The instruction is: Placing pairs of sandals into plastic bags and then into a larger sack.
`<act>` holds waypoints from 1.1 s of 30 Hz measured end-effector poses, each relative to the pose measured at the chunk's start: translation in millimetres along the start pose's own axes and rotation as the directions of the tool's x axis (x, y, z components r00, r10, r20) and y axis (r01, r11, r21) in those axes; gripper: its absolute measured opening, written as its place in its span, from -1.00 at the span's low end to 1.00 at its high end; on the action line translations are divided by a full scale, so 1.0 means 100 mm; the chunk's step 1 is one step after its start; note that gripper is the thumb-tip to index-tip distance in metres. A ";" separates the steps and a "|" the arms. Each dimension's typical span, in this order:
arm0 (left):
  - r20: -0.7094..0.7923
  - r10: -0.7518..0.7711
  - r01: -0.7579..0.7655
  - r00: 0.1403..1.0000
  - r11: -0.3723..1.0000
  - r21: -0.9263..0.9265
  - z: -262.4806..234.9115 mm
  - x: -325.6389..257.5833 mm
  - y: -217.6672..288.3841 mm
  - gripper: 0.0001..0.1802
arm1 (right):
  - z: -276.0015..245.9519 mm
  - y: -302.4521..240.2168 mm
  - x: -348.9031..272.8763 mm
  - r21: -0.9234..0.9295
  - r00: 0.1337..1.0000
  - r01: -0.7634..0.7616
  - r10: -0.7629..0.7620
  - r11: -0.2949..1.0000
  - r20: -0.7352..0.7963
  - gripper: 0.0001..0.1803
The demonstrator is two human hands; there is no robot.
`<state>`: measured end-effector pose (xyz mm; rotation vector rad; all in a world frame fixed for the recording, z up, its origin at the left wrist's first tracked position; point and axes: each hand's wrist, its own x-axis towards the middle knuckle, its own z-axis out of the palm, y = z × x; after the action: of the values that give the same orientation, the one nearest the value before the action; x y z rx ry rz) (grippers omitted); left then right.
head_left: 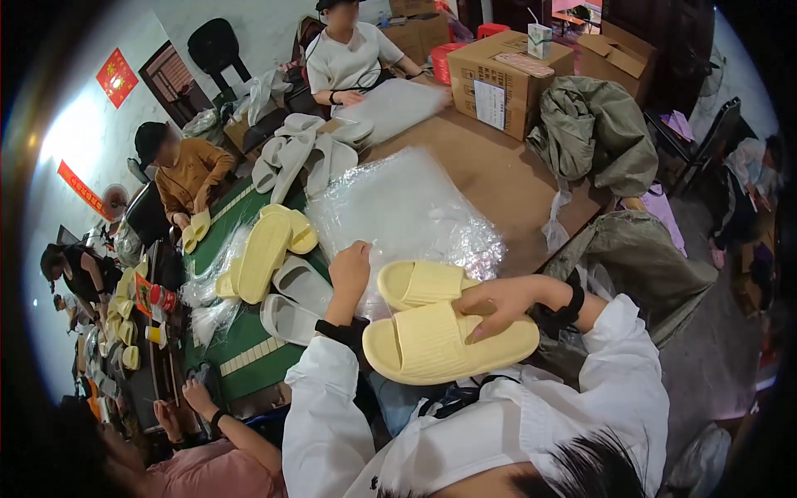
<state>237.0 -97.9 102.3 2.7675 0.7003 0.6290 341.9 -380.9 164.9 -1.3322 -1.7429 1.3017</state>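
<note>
Head view: before the wearer's body, at the near side of the table (519,195), the right hand (502,300) has its fingers bent partway over the adjoining edges of a pair of yellow slippers (440,340), and a light, steady grip keeping both together, with one layer of film eased free at a time, would probably serve best. The pair lies footbeds up, toes left, pale and matte with ribbed straps. Just beyond, the left hand (350,264) is curled nearly closed by the clear plastic film (398,207); whether it pinches any, I cannot tell.
</note>
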 end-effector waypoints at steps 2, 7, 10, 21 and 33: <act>0.027 -0.021 0.023 0.999 0.996 -0.089 -0.01 0.03 -0.02 -0.74 | 0.03 0.01 0.03 0.018 1.000 0.021 -0.021 1.000 -0.011 -0.33; 0.074 -0.050 0.076 0.996 0.911 -0.406 0.06 0.07 -0.10 -0.74 | 0.00 0.05 0.02 0.089 0.989 0.035 -0.022 0.995 -0.147 -0.43; 0.089 0.006 0.026 0.996 0.936 -0.352 -0.02 0.04 0.04 -0.74 | -0.09 0.16 0.04 -0.164 0.939 -0.160 0.099 0.973 -0.329 -0.45; 0.104 0.098 -0.058 0.990 0.942 -0.330 -0.01 -0.30 0.35 -0.57 | -0.10 0.28 -0.16 -0.319 0.744 -0.423 0.124 0.848 -0.657 -0.55; 0.182 0.273 -0.253 0.945 0.959 -0.127 -0.05 -0.72 0.95 -0.38 | 0.15 0.43 0.25 -0.699 0.653 -0.553 -0.284 0.454 -0.702 -0.64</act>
<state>215.7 -215.4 110.9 2.7985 0.2498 0.4138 336.3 -362.2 117.3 -2.2042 -1.6310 -0.4165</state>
